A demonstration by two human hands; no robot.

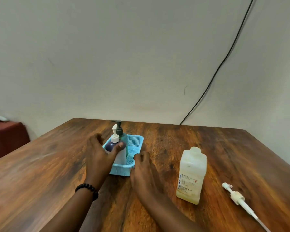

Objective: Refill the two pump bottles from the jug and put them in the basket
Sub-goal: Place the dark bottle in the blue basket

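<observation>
Head view: jug (191, 175) and loose pump (238, 198) — right of basket (135, 141).

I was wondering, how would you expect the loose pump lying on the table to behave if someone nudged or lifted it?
The loose pump is slim plastic, so probably very light. It lies flat on the table with a round collar and thin dip tube, so a nudge would likely swing or roll it rather than slide it straight. The long tube may flex when lifted.
</observation>
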